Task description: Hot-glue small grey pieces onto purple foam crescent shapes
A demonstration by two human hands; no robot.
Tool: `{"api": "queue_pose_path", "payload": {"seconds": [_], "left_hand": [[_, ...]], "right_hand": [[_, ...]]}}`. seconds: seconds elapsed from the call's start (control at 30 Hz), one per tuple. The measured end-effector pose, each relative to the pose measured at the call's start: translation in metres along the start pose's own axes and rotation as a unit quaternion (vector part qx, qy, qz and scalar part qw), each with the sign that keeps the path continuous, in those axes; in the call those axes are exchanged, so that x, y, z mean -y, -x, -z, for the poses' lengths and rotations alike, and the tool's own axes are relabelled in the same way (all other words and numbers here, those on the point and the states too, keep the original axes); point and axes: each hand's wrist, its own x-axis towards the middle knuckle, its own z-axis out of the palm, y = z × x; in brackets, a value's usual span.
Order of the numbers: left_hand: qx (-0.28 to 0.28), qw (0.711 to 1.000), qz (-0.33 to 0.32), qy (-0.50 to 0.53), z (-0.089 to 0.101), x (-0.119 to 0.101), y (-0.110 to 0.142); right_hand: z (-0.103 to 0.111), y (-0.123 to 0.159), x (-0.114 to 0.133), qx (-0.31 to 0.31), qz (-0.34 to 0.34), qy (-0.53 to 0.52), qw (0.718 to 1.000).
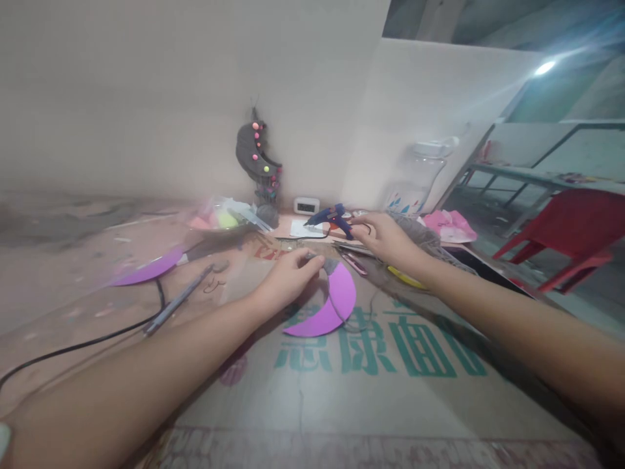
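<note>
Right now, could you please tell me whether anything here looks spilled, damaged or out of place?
Nothing looks clearly spilled or damaged. Slightly untidy: gray yarn, wrapped on the upper end of the purple crescent in the left hand, trails a loose strand over it onto the printed sheet. The far left is blurred.

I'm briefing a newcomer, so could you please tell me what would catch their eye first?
Probably the purple crescent in the left hand, near centre. Behind it, against the wall, is a dark crescent with bright balls. A blue glue gun is beside the right hand.
</note>
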Motion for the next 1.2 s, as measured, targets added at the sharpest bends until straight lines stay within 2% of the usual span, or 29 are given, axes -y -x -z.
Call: {"api": "queue_pose_path", "payload": {"seconds": [0.03,0.1,0.17,0.23,0.33,0.43,0.47,0.5,0.57,0.63,0.67,0.7,0.8,0.87,0.93,1.03,1.1,1.2], "left_hand": [[-0.005,1.000,-0.004,0.000,0.000,-0.001,0.001],[-0.023,1.000,-0.008,0.003,0.001,-0.004,0.003],[-0.048,0.999,-0.011,0.004,0.002,-0.008,0.005],[-0.064,0.998,-0.020,0.005,0.003,-0.010,0.006],[-0.072,0.997,-0.022,0.006,0.004,-0.011,0.006],[-0.081,0.997,-0.019,0.002,0.004,-0.008,0.005],[-0.082,0.996,-0.022,-0.002,0.004,-0.007,0.004],[-0.081,0.996,-0.024,-0.006,0.004,-0.006,0.004],[-0.075,0.997,-0.024,-0.015,0.004,-0.005,0.004],[-0.068,0.997,-0.021,-0.023,0.003,-0.004,0.004],[-0.064,0.997,-0.021,-0.027,0.003,-0.004,0.004],[-0.060,0.998,-0.022,-0.029,0.003,-0.003,0.004],[-0.058,0.998,-0.022,-0.034,0.002,-0.002,0.003],[-0.062,0.997,-0.020,-0.038,0.001,-0.002,0.003],[-0.062,0.997,-0.020,-0.038,0.001,-0.003,0.004],[-0.062,0.997,-0.029,-0.033,0.002,-0.006,0.005],[-0.067,0.997,-0.035,-0.031,0.002,-0.008,0.006],[-0.076,0.996,-0.043,-0.033,0.003,-0.008,0.006]], "right_hand": [[0.004,0.012,0.009,-0.002,-0.015,-0.039,0.999],[0.010,0.035,0.025,0.059,-0.080,-0.159,0.982],[0.010,0.056,0.038,0.152,-0.166,-0.288,0.931],[0.009,0.072,0.047,0.235,-0.223,-0.375,0.869],[0.008,0.086,0.055,0.300,-0.244,-0.444,0.808],[0.010,0.089,0.058,0.336,-0.235,-0.468,0.783],[0.010,0.088,0.058,0.341,-0.226,-0.460,0.788],[0.011,0.088,0.058,0.335,-0.211,-0.441,0.805],[0.012,0.087,0.057,0.288,-0.159,-0.362,0.872],[0.012,0.086,0.055,0.213,-0.078,-0.225,0.948],[0.012,0.086,0.054,0.176,-0.032,-0.148,0.973],[0.012,0.086,0.052,0.147,0.014,-0.078,0.986],[0.013,0.085,0.047,0.103,0.114,0.041,0.987],[0.014,0.084,0.046,0.096,0.127,0.061,0.985],[0.017,0.084,0.048,0.099,0.094,0.060,0.989],[0.019,0.082,0.055,0.129,0.000,0.017,0.991],[0.015,0.081,0.058,0.159,-0.062,-0.062,0.983],[0.006,0.079,0.056,0.190,-0.127,-0.218,0.949]]}}
